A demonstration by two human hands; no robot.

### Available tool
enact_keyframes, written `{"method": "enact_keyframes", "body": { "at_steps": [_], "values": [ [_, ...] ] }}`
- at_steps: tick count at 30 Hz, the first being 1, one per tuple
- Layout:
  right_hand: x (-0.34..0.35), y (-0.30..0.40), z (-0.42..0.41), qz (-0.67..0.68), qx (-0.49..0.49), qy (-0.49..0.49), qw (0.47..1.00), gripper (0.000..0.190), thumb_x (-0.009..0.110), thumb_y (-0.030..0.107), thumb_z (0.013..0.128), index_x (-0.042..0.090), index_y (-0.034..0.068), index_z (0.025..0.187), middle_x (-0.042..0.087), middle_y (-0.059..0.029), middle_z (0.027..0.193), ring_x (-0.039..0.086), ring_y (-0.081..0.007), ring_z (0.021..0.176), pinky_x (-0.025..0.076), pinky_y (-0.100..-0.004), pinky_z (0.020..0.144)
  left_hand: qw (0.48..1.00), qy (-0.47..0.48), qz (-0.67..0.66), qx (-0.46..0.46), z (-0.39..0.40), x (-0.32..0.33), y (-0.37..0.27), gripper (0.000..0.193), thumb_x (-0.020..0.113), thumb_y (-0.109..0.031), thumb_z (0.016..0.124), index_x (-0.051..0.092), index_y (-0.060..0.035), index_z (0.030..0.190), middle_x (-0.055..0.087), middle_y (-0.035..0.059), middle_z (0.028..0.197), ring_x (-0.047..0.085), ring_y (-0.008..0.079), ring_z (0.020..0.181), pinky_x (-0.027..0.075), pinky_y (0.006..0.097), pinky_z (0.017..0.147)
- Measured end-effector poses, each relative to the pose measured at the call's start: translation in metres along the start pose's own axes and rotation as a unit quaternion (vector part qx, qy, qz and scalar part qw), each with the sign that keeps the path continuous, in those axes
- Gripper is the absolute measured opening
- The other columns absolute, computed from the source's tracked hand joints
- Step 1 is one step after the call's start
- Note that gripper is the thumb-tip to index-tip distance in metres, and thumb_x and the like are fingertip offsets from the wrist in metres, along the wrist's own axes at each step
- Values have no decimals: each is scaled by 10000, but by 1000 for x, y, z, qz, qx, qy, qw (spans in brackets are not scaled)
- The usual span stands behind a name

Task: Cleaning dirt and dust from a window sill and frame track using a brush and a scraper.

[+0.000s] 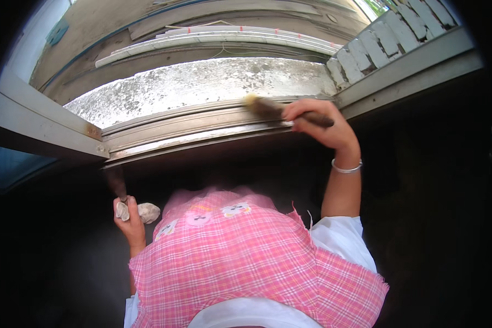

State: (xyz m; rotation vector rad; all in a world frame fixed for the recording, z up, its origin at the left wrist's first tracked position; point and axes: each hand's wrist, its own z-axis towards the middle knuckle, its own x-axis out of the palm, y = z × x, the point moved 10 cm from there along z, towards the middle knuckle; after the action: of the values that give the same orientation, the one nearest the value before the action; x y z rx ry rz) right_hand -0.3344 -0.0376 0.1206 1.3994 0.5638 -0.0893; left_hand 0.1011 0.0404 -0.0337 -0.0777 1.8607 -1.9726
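Note:
My right hand (336, 127) grips a brush (266, 108) by its dark handle. Motion blurs the brush head, whose pale bristle tip lies over the right part of the metal sliding-window track (180, 127). Lower down on the left, my left hand (132, 227) holds a crumpled off-white cloth (149, 213) together with a flat-bladed tool (117, 184), perhaps a scraper. That blade is blurred and dark, pointing up toward the track's left end; whether it touches the frame I cannot tell.
Beyond the track runs a rough, stained concrete ledge (213, 80). Outside lie long white pipes (229, 37) and boards (238, 14). Window frame sides rise at left (49, 110) and right (410, 69), with a white brick wall (377, 49) beside the right one. Below the track is deep shadow.

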Motion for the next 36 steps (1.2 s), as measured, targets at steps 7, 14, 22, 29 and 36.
{"method": "enact_keyframes", "body": {
  "at_steps": [7, 14, 22, 29, 36],
  "values": [
    [-85, -14, -55, -6, 52, -244, 968, 114, 597, 0, 829, 639, -10, 935, 639, -29, 867, 610, -94, 753, 509, -222, 675, 988, 39, 17, 147, 39, 64, -81, 125, 590, -104, 856, 535, 6, 837, 524, 35, 669, 456, 88, 618, 393, 260, 574],
    [-41, -27, -59, 23, 0, -218, 976, 121, 628, -7, 781, 648, 9, 900, 648, -70, 882, 631, -124, 727, 505, -225, 651, 959, 9, 106, 264, 81, 95, -111, 140, 641, -129, 836, 574, -21, 896, 582, 94, 694, 553, 215, 599, 433, 310, 589],
    [-143, -25, -113, -24, -21, -520, 853, 106, 562, 71, 857, 635, 5, 898, 653, -71, 891, 642, -133, 674, 504, -210, 576, 959, 43, 146, 240, 89, 109, -107, 183, 678, -128, 804, 582, -28, 925, 592, 143, 742, 588, 303, 640, 451, 354, 593],
    [-135, -25, -87, -97, 85, -453, 882, 134, 580, 112, 858, 657, 7, 889, 661, -37, 796, 581, -74, 540, 466, -200, 503, 918, 75, 215, 324, 92, 119, -123, 211, 694, -104, 771, 567, -30, 922, 566, 135, 722, 558, 324, 622, 429, 369, 574],
    [-150, -22, -70, -76, -55, -527, 845, 131, 568, 67, 858, 654, 1, 931, 659, -28, 816, 634, -112, 652, 511, -219, 578, 937, 118, 160, 286, 95, 128, -120, 203, 702, -110, 761, 560, -39, 886, 553, 127, 702, 547, 314, 606, 412, 363, 551]
  ]
}}
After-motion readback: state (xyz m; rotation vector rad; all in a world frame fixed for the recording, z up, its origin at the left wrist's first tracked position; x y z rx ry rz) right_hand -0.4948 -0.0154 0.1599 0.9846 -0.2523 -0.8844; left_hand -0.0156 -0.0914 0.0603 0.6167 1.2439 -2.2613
